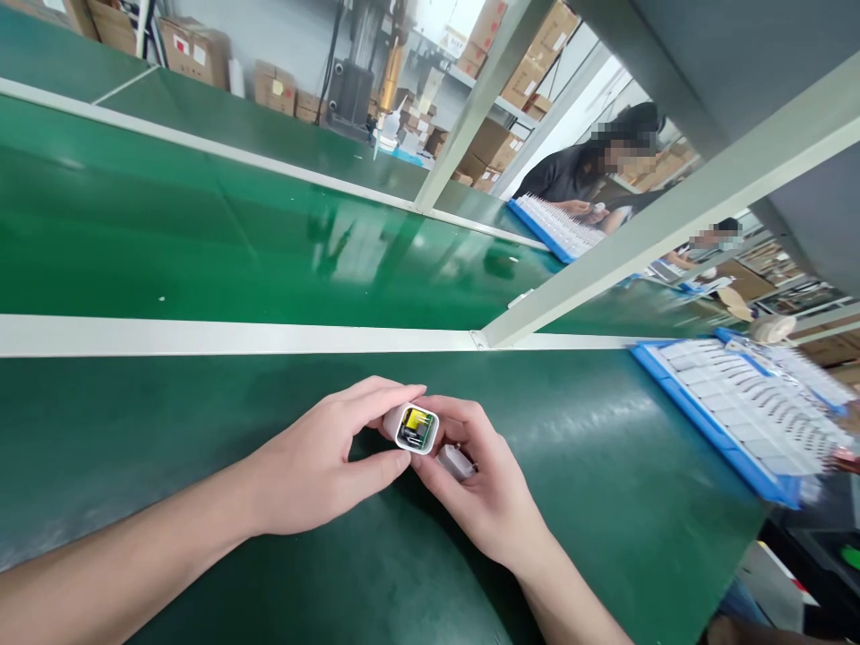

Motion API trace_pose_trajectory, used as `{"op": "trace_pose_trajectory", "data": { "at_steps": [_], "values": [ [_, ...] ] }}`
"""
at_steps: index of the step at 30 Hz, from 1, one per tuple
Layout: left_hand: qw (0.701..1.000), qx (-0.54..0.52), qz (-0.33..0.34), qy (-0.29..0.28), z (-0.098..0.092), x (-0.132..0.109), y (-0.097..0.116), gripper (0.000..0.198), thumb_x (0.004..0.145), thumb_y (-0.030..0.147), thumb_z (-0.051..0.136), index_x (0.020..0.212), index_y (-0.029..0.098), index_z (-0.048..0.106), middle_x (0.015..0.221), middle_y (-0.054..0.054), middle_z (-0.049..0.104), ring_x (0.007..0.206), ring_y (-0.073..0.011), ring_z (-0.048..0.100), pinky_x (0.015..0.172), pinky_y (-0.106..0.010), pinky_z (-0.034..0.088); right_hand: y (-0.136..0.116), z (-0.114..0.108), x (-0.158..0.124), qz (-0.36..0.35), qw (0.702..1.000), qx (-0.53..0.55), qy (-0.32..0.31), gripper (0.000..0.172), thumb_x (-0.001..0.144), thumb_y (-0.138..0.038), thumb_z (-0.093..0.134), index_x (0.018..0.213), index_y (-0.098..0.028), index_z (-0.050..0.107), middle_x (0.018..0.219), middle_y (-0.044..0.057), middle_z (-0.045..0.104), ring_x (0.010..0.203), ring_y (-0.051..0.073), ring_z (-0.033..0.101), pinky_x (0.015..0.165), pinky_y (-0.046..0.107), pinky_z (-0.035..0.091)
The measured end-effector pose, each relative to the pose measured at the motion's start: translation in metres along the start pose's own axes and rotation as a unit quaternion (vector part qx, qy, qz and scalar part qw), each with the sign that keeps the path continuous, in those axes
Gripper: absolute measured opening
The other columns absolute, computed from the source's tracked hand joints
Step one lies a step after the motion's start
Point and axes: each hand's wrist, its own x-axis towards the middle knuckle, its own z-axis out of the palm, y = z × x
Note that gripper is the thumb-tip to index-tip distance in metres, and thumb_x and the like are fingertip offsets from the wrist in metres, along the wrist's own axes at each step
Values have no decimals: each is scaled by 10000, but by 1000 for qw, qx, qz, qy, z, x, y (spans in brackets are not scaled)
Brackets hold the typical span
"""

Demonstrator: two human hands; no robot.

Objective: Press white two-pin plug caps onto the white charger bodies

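Between the thumb and fingers of my left hand (329, 461) is a small white charger housing (393, 423), its open end turned up toward me. Inside it a circuit board with a yellow-wrapped transformer (417, 421) shows. My right hand (497, 488) is curled around a separate white plug cap (457, 462) with what look like metal pins, in the palm and fingers. The fingertips of this hand also meet the housing's right side. Both hands are close together, just above the green table (269, 591).
Blue trays (712, 430) with rows of white parts lie at the right. A pale metal frame post (605, 242) slants up from the white rail (269, 339). Beyond the green conveyor belt (202, 224), a person (564, 175) works at another tray. Cardboard boxes (194, 52) stand behind.
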Motion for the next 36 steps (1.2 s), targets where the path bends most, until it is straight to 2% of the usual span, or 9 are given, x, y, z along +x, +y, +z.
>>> {"op": "trace_pose_trajectory", "data": {
  "at_steps": [8, 11, 15, 22, 31, 36],
  "values": [
    [1000, 12, -13, -4, -1, -1, 2, 443, 942, 233, 552, 1383, 272, 559, 1420, -43, 526, 1222, -228, 565, 1023, -360, 509, 1, 11, -1, -75, 989, -98, 82, 275, 939, -207, 675, 1175, -258, 543, 746, -52, 616, 581, 100, 547, 534, 187, 417],
    [999, -41, -23, 5, 5, -2, 1, 421, 953, 236, 533, 1372, 274, 557, 1425, -42, 529, 1264, -232, 541, 1095, -388, 453, 0, 15, -1, -78, 984, -117, 106, 276, 916, -184, 675, 1147, -265, 548, 712, -67, 600, 554, 94, 548, 518, 180, 419],
    [989, -125, -78, 7, 15, -5, -1, 389, 1019, 325, 462, 1407, 327, 495, 1396, -21, 553, 1297, -222, 514, 1149, -431, 396, 0, 18, -1, -90, 978, -137, 129, 299, 875, -154, 678, 1112, -268, 535, 663, -90, 562, 513, 81, 517, 492, 173, 398],
    [983, -159, -95, -2, 16, -7, -2, 406, 1025, 373, 470, 1431, 349, 477, 1467, -7, 500, 1402, -228, 420, 1190, -420, 351, -1, 19, 1, -80, 977, -141, 142, 261, 861, -171, 679, 1071, -251, 545, 633, -87, 562, 498, 90, 529, 482, 188, 399],
    [985, -148, -90, 3, 15, -7, -4, 383, 1017, 365, 467, 1394, 317, 511, 1374, -24, 571, 1301, -224, 504, 1131, -407, 401, -3, 21, -1, -95, 972, -164, 142, 268, 866, -164, 666, 1076, -259, 530, 633, -92, 560, 504, 92, 546, 491, 192, 409],
    [983, -157, -97, 18, 17, -7, -2, 348, 1005, 287, 463, 1343, 296, 546, 1329, -21, 598, 1271, -217, 525, 1117, -396, 400, -2, 22, 0, -103, 968, -180, 140, 274, 869, -165, 658, 1079, -260, 511, 636, -94, 554, 503, 89, 537, 494, 189, 408]
  ]
}}
